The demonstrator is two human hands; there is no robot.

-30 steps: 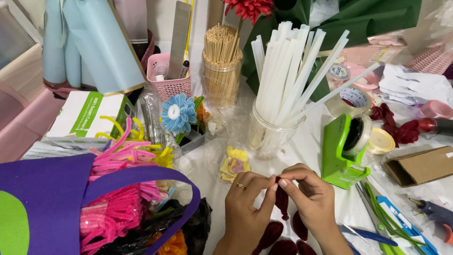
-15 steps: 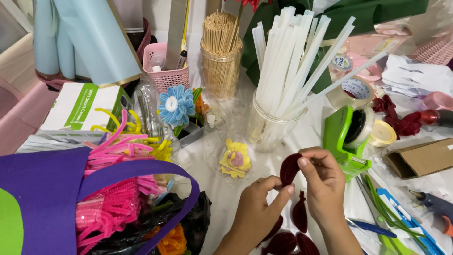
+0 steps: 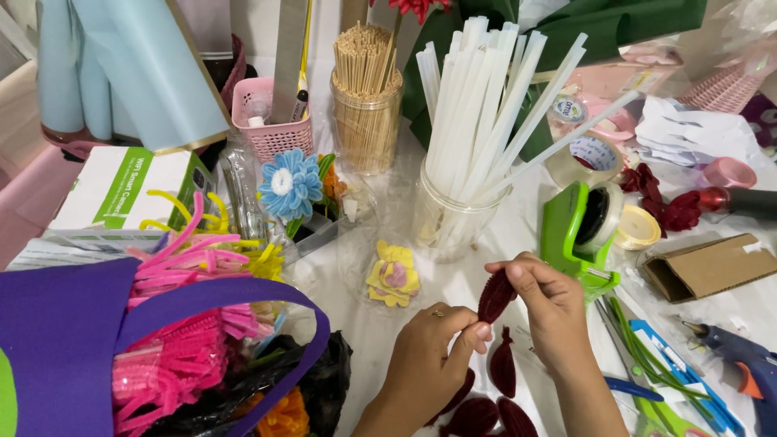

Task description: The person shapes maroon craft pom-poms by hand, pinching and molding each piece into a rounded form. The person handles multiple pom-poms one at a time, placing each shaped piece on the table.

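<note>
Above the white table, right hand fingers pinching dark red petal, left hand fingers pinching its base, green tape dispenser just right, glue-stick jar behind.

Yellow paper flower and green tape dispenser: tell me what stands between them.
Between the yellow paper flower and green tape dispenser stands a clear jar of white glue sticks, seen in the head view.

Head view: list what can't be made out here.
- Left hand fingertips: behind the dark red petal that the right hand pinches.
- Loose petals: cut off by the bottom edge.
- Glue gun: cut off by the right edge.
- Purple bag contents: partly hidden by its wall.
</note>
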